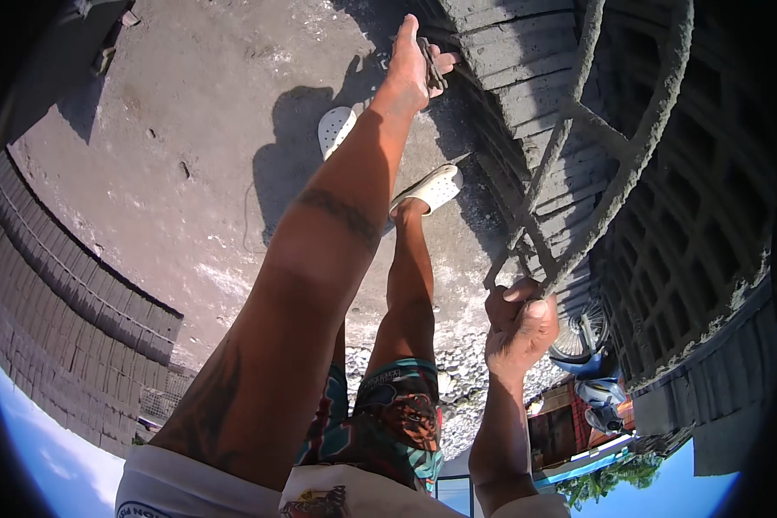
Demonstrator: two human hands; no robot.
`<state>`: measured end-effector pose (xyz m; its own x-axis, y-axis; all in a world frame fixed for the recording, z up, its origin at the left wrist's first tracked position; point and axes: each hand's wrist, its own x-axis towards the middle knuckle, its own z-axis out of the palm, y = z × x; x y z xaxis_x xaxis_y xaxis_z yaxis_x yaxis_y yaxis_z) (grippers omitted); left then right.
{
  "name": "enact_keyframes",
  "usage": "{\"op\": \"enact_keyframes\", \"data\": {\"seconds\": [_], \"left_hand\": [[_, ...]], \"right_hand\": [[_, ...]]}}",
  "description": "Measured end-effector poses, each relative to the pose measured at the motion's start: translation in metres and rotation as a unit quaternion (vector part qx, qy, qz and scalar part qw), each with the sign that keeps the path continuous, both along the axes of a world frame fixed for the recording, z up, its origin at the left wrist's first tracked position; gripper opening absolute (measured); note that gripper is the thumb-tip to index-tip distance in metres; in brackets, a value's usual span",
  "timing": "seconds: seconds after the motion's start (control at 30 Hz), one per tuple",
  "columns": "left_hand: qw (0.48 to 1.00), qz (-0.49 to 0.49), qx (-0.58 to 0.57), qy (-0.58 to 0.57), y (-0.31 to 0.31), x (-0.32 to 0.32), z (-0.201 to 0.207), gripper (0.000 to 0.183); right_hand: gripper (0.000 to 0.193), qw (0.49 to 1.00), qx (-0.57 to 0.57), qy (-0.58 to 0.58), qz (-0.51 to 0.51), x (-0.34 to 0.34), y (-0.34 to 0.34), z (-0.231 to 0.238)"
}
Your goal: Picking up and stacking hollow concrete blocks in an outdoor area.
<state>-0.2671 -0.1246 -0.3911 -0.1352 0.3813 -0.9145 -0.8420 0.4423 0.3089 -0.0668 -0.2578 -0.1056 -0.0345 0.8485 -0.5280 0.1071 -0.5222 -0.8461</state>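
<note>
My left hand (414, 67) reaches far forward beside a stack of grey blocks, its fingers curled around a dark grey, rough-looking clump (433, 66). What the clump is I cannot make out. Nearer to me on the right, my right hand (523, 326) is closed around the narrow end of a metal frame (637, 160). Grey crust coats the frame's two long bars and cross-bars, which rise in front of the stacked blocks (535, 82).
More grey blocks with hollow openings (665, 233) are piled at the right. Another long block stack (69, 337) stands at the left. White clogs (436, 188) are on my feet on the dusty ground (207, 104). Gravel (466, 371) and a wheel (581, 332) lie nearer the bottom.
</note>
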Motion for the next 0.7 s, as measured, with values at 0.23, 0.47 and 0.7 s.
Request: {"op": "enact_keyframes", "data": {"seconds": [0.23, 0.47, 0.7], "left_hand": [[0.998, 0.012, -0.006, -0.064, -0.006, -0.001, -0.003, 0.068], [0.998, -0.001, 0.025, -0.055, -0.002, 0.001, 0.001, 0.072], [0.997, -0.008, 0.036, -0.063, 0.001, -0.016, 0.001, 0.066]], "right_hand": [[0.034, 0.985, -0.171, 0.001, -0.006, 0.007, 0.012, -0.017], [0.037, 0.991, -0.134, 0.004, -0.006, -0.003, 0.013, -0.029], [0.038, 0.995, -0.100, 0.021, -0.013, -0.019, 0.020, 0.002]]}}
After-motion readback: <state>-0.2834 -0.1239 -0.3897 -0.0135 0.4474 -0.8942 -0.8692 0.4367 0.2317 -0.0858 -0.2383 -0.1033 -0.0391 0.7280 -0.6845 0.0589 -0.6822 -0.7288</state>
